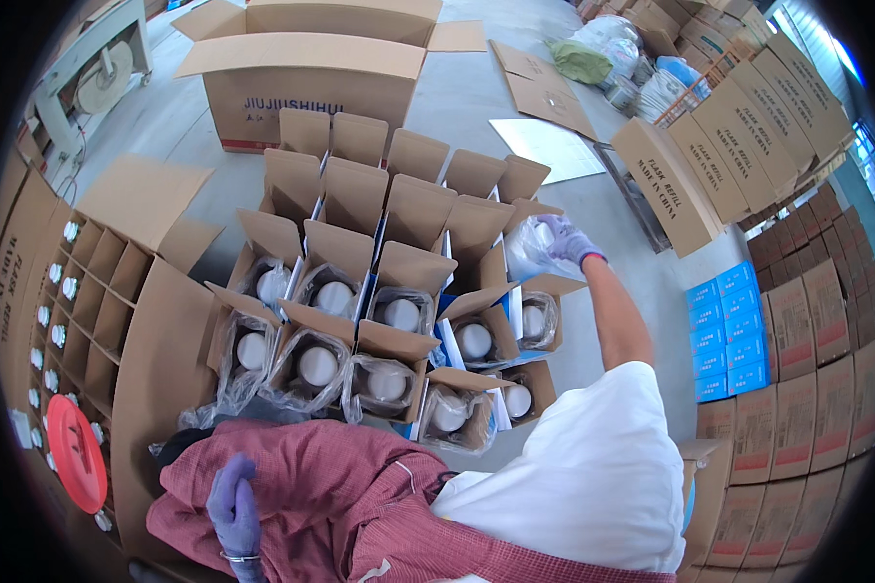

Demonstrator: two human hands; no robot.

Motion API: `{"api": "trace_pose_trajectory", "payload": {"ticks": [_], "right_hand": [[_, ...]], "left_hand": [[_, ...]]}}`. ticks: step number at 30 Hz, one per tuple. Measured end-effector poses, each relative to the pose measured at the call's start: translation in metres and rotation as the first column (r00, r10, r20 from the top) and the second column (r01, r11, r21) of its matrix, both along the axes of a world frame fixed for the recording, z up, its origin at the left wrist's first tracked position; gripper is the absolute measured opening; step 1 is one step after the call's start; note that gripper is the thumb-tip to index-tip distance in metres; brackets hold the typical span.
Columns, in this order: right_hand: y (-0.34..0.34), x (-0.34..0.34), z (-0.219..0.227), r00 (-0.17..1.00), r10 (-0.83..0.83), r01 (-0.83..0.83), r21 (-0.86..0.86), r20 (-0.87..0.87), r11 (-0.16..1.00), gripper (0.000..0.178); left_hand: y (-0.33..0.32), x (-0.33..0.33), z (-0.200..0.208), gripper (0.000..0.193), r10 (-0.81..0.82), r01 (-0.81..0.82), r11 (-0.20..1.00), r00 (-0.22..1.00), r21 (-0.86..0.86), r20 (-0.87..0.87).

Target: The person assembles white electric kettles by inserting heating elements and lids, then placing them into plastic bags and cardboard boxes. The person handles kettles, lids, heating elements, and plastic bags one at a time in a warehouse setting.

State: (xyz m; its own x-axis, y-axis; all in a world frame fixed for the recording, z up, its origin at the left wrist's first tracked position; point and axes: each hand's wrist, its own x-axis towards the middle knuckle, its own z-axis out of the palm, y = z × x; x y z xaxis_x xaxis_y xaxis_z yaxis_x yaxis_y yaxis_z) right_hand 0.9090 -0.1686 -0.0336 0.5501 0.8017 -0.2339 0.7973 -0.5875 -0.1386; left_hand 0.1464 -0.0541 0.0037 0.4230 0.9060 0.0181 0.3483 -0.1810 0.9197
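My right hand (571,243), in a purple glove, is closed on a white cylinder wrapped in clear plastic (529,249). It is at the mouth of an open small carton at the right end of the group; how deep the cylinder sits I cannot tell. Several open small cartons (414,211) stand in rows with their flaps up. In the nearer ones are plastic-bagged white cylinders with round tops (318,366). Low in front of my body, my left hand (233,507), also gloved in purple, has loosely bent fingers slightly apart and nothing visible in them.
A large open carton (311,83) stands beyond the rows. At left, a divided carton (105,262) holds several white-tipped pieces, with a red round plate (78,454) on it. Stacked brown cartons (666,180) and blue boxes (727,330) are at right. Flattened cardboard (544,87) lies on the floor.
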Motion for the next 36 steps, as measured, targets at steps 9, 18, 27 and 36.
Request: {"api": "trace_pose_trajectory", "payload": {"ticks": [9, 18, 27, 36], "right_hand": [[0.061, -0.060, -0.032, 0.974, 0.192, -0.133, 0.384, -0.119, 0.914, 0.047], [0.178, -0.436, 0.079, 0.549, 0.794, -0.792, 0.465, 0.261, 0.395, 0.041], [0.205, -0.603, 0.088, 0.248, 0.947, -0.926, 0.338, 0.207, 0.168, 0.049], [0.202, -0.630, 0.092, 0.156, 0.952, -0.980, 0.161, 0.265, 0.116, 0.056]], "left_hand": [[-0.084, -0.151, 0.040, 0.032, 0.856, -0.855, 0.516, 0.517, 0.053, 0.007], [-0.328, -0.459, -0.112, 0.034, 0.860, -0.975, -0.030, -0.138, 0.221, -0.492], [-0.391, -0.487, -0.201, 0.060, 0.444, -0.963, 0.072, -0.202, 0.260, -0.873], [-0.279, -0.510, -0.219, 0.063, 0.359, -0.920, 0.225, -0.229, 0.322, -0.905]]}}
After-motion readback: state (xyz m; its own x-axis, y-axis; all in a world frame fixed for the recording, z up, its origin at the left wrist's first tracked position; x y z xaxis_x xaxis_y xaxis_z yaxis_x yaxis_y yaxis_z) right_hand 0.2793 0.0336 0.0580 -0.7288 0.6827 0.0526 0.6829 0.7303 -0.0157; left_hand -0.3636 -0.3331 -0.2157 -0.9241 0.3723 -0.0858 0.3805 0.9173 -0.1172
